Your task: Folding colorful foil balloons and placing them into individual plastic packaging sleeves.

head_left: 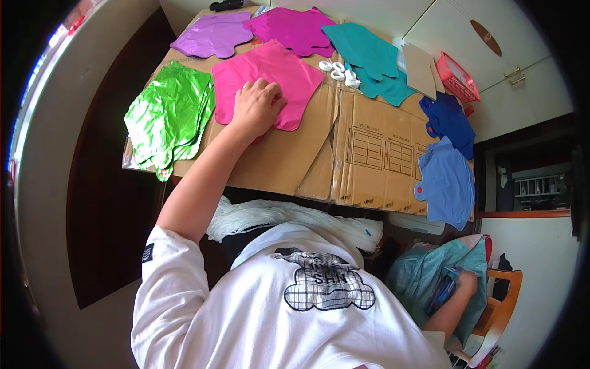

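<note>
My left hand (261,109) rests on a pile of flat pink foil balloons (292,77) with rounded points. Its fingers are curled and pinch at the topmost one; the thumb is mostly hidden. Low on the right, my right hand (465,284) is inside the mouth of a large teal bag (418,270). That hand is closed and a little blurred. Shiny dark blue material (444,289) shows beside its fingers, but what they hold is unclear. Shiny green foil balloons (169,114) lie fanned in a pile to the left of the pink ones.
More flat piles line the cardboard (276,163): purple (212,34), magenta (289,27), teal (369,52), dark blue (452,123) and light blue (447,181). White ribbon rolls (337,74) sit mid-table. A red basket (458,77) stands far right, a wooden chair (507,301) behind the bag.
</note>
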Tool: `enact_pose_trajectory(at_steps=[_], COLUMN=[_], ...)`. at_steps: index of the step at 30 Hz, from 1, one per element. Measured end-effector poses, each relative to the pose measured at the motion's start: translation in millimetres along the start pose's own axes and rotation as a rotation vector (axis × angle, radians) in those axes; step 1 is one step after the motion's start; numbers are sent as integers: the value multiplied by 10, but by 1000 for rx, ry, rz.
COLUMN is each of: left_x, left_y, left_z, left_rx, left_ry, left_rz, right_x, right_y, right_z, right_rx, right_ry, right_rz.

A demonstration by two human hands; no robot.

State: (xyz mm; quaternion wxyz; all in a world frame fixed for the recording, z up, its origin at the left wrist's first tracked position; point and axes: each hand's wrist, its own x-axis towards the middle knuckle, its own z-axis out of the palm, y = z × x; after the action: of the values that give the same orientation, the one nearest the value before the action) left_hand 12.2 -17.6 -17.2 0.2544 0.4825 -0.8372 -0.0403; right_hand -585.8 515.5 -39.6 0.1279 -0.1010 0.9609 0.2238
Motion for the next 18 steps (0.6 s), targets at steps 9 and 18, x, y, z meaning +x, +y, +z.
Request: enact_pose_trajectory(at_steps=[9, 18], left_x=[-94, -34], left_y=[71, 203], left_z=[67, 98], left_rx=[-63, -70], left_ry=[46, 85], left_rz=[3, 26], right_x=[-10, -1110], right_y=[744, 598], right_z=[921, 822], right_rx=[1675, 683], right_ry=[-394, -69], right_rz=[504, 10])
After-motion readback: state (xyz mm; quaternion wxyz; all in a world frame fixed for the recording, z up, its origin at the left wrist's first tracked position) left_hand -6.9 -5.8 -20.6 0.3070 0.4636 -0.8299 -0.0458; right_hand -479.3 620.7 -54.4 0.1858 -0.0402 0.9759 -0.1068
